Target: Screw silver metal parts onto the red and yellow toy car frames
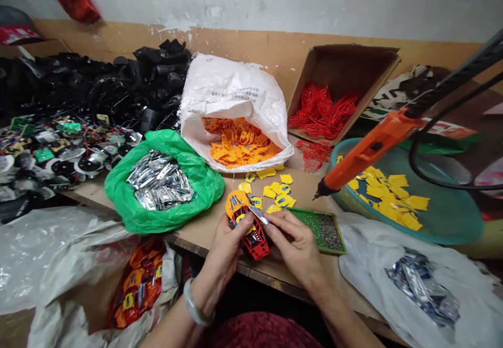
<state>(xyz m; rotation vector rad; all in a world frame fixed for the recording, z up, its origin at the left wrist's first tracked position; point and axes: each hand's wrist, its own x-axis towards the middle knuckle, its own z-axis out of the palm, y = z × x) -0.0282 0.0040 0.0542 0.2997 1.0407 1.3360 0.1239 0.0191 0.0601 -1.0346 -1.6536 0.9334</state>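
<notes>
My left hand [228,246] is closed around a toy car body [239,206], orange at the far end, with a red lattice frame and black and yellow parts toward me. My right hand [293,240] pinches a small silver, chrome-like plastic piece [258,214] and holds it against the car's right side. The fingertips hide part of both. Just beyond the car lie loose yellow pieces [283,201] with blue marks. To the right of my right hand sits a green tray [310,222] with small screws [329,232].
An orange electric screwdriver [365,151] hangs at the right, above a teal basin [463,217] of yellow pieces. Behind stand a white sack [236,83] of orange parts and a cardboard box [353,57] with red frames. A green bag [118,180] of silver pieces is at left.
</notes>
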